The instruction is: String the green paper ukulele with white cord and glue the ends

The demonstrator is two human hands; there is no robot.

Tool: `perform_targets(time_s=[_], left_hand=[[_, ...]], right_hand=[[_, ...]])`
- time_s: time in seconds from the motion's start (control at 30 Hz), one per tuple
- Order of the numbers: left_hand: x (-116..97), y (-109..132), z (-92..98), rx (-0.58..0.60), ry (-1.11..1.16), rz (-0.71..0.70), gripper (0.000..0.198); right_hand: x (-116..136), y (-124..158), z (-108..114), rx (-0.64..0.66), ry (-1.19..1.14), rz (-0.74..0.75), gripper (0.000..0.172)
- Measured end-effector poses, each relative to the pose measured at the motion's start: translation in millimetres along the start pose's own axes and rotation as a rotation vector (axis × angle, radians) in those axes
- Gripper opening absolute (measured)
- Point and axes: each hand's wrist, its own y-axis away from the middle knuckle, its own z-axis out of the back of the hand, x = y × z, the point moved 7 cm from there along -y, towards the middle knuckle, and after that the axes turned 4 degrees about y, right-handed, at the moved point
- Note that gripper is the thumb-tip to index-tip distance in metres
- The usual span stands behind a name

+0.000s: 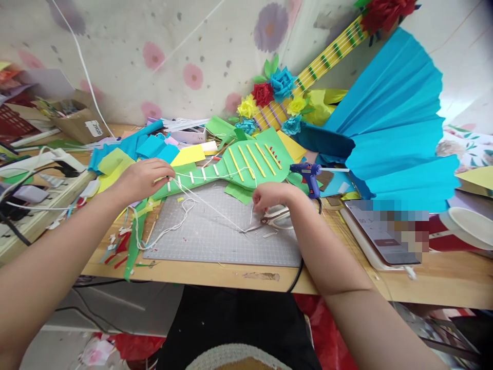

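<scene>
A green paper lute-like instrument with yellow strips on its body and white strips along its neck lies across the back of a grey cutting mat. My left hand is closed at the neck's end, pinching white string. One strand runs along the neck and over the body towards my right hand, another slants down to the mat. The right fingers are curled in a pinch at the body's lower edge, a strand of string at their tips. Scissors lie on the mat just below, partly hidden by that wrist.
A blue glue gun lies right of the instrument. Further right are a phone, a red-and-white cup and a large blue pleated paper fan. Power strips and paper scraps crowd the left.
</scene>
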Motion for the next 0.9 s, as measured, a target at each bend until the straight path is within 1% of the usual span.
perform_targets(time_s=[0.07,0.13,0.23,0.27,0.3,0.33,0.37,0.47,0.53,0.57,0.63,0.73,0.77,0.87,0.9], left_hand=[[3,3,0.4,-0.008,-0.007,0.007,0.031],[3,5,1.0,-0.006,-0.014,0.012,0.031],[2,8,2.9,0.009,-0.028,0.027,0.031],[1,9,3.7,0.016,-0.03,0.029,0.03],[1,10,4.7,0.02,-0.032,0.03,0.03],[1,11,5.7,0.021,-0.036,0.03,0.03],[0,12,6.5,0.022,-0.042,0.026,0.029],[3,13,8.4,0.017,-0.069,0.017,0.029],[6,13,9.2,0.016,-0.086,0.026,0.031],[8,14,9.8,0.016,-0.09,0.038,0.032],[13,16,10.6,0.023,-0.091,0.065,0.032],[18,23,11.8,0.029,-0.078,0.086,0.029],[19,27,12.3,0.024,-0.072,0.087,0.028],[22,36,12.7,0.017,-0.06,0.095,0.027],[22,38,13.1,0.015,-0.054,0.102,0.027]], right_hand=[[-10,3,8,-0.077,-0.061,-0.095,0.02],[-15,6,10,-0.164,-0.105,-0.177,0.023],[-10,9,7,-0.382,-0.072,-0.28,0.023],[-6,10,5,-0.472,-0.059,-0.298,0.023],[-2,9,-1,-0.512,-0.095,-0.285,0.021],[2,7,-8,-0.532,-0.182,-0.253,0.02],[5,4,-15,-0.52,-0.329,-0.199,0.02],[14,-7,-30,-0.38,-0.962,0.006,0.026],[19,-11,-27,-0.291,-1.333,0.103,0.028],[20,-12,-23,-0.268,-1.448,0.122,0.029],[21,-12,-11,-0.253,-1.544,0.132,0.028],[21,-6,16,-0.266,-1.494,0.163,0.023],[18,-2,28,-0.294,-1.472,0.176,0.021],[2,12,67,-0.459,-1.441,0.191,0.015],[-3,16,78,-0.492,-1.43,0.191,0.015]])
